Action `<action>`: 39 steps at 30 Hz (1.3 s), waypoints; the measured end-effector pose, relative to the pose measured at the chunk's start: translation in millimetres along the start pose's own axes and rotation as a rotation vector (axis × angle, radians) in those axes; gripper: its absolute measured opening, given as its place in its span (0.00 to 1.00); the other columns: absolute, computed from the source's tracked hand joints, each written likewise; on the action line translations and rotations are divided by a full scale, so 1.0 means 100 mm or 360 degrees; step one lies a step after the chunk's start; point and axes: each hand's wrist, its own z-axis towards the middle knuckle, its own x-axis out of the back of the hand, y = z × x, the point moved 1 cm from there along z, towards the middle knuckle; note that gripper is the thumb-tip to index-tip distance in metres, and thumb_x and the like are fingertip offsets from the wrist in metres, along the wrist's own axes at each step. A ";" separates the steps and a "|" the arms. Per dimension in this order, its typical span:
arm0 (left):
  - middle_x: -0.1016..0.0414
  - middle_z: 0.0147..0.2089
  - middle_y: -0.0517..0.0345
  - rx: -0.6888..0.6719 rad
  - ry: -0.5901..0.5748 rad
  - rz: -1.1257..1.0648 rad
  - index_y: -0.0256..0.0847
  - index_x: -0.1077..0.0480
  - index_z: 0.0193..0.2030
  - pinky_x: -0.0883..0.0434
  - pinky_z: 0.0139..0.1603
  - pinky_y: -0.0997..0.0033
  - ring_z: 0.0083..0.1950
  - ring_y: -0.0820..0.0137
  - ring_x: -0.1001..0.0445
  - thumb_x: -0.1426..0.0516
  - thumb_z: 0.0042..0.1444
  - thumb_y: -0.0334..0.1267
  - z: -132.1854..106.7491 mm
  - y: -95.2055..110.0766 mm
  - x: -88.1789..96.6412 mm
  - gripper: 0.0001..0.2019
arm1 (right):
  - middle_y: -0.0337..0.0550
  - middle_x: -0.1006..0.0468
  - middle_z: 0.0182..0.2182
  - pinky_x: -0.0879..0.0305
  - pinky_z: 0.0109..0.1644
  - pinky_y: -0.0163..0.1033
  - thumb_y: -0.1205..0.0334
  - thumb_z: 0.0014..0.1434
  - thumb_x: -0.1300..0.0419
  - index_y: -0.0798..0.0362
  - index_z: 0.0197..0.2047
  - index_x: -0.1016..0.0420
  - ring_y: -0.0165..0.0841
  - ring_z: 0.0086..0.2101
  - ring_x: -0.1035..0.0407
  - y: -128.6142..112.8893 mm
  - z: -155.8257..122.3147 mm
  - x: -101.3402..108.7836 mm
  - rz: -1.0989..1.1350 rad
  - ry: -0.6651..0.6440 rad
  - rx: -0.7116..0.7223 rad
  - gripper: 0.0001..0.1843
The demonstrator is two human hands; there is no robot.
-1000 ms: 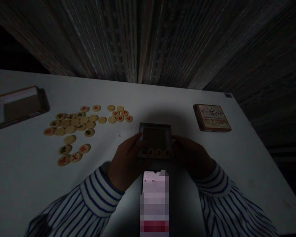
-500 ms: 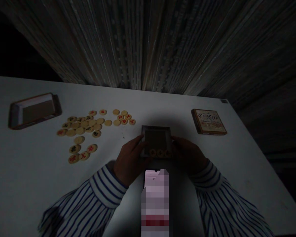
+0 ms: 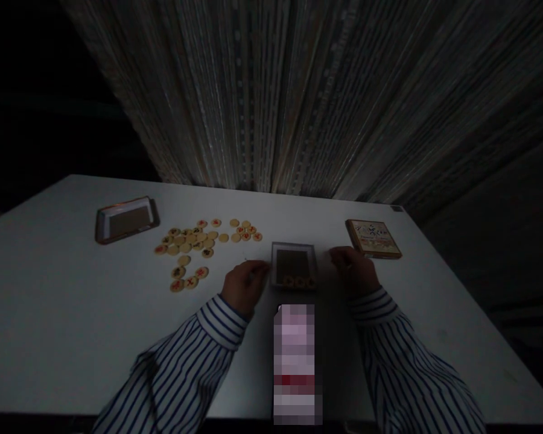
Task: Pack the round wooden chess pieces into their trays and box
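Observation:
In front of me on the white table [image 3: 235, 386] is a shallow open box [image 3: 317, 265] with a dark floor. Three round game pieces [image 3: 300, 281] lie in a row along its near side. My left hand [image 3: 245, 286] is just left of the box, fingers curled and their tips close together near its wall; I see nothing in them. To the right, my right hand [image 3: 357, 274] is apart from the box, with bent fingers drawn together and nothing visible between them. Many wooden Chinese chess pieces [image 3: 185, 247], some with red or dark characters, are spread left of the box.
A lit phone [image 3: 294, 343] lies below the box, its screen blurred out. On the far left is a second open box [image 3: 100, 228]. A box with printed Chinese characters [image 3: 374, 238] rests to the right. A pleated curtain [image 3: 271, 108] hangs behind the table.
Both hands have let go of the open box and moved apart from it, to either side. The camera view has shifted, so the table looks smaller and farther off.

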 end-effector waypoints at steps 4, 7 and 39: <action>0.24 0.27 0.58 -0.0002 -0.0097 -0.0004 0.40 0.28 0.34 0.30 0.33 0.71 0.30 0.70 0.26 0.50 0.56 0.37 -0.05 0.04 0.17 0.10 | 0.43 0.24 0.23 0.35 0.28 0.37 0.53 0.55 0.48 0.54 0.30 0.28 0.33 0.25 0.30 -0.12 -0.04 0.08 0.0113 0.0037 -0.0024 0.14; 0.26 0.24 0.59 0.0039 -0.0114 0.0037 0.39 0.29 0.33 0.31 0.32 0.71 0.29 0.71 0.27 0.51 0.57 0.38 -0.13 0.08 0.33 0.11 | 0.40 0.26 0.19 0.36 0.26 0.36 0.51 0.56 0.49 0.54 0.28 0.30 0.32 0.22 0.31 -0.27 -0.08 0.10 0.0138 -0.0018 -0.0011 0.16; 0.24 0.39 0.50 0.0481 0.0461 0.0062 0.36 0.29 0.38 0.29 0.42 0.65 0.38 0.66 0.26 0.49 0.50 0.42 -0.24 -0.74 1.45 0.14 | 0.45 0.24 0.30 0.37 0.35 0.36 0.63 0.57 0.53 0.54 0.36 0.28 0.31 0.30 0.32 -1.37 0.18 -0.46 -0.0089 -0.0476 0.0916 0.13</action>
